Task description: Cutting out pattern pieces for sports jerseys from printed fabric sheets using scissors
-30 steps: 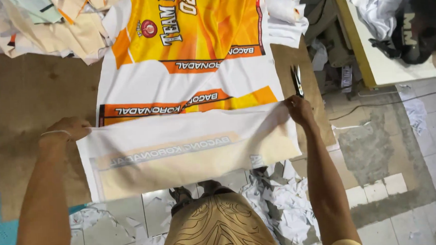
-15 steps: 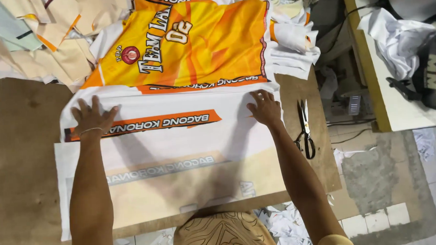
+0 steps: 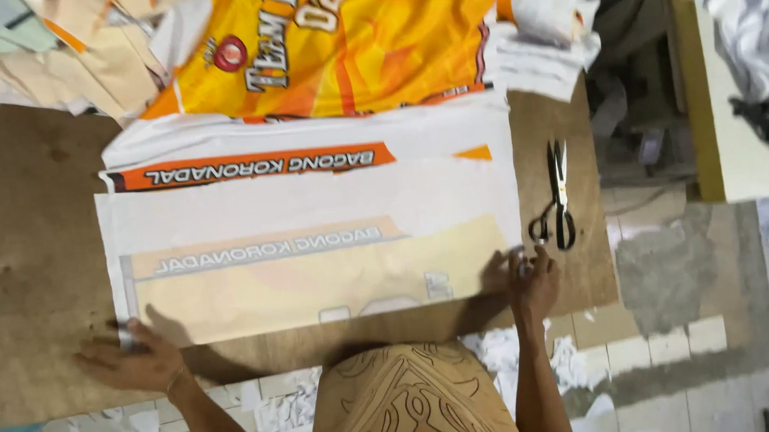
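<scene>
Brown table (image 3: 30,214): left hand (image 3: 131,361), right hand (image 3: 532,279) grip pinching paper sheet (image 3: 317,245) near corners.

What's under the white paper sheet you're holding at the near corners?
Under the white paper sheet, orange and yellow printed fabric pokes out at the far edge, and brown board shows around it. How far the fabric runs beneath is covered.

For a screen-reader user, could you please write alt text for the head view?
Two bare hands, the left hand and right hand, pinch the near corners of a white printed sheet on a brown table. An orange jersey lies beyond; black scissors lie at right.
</scene>
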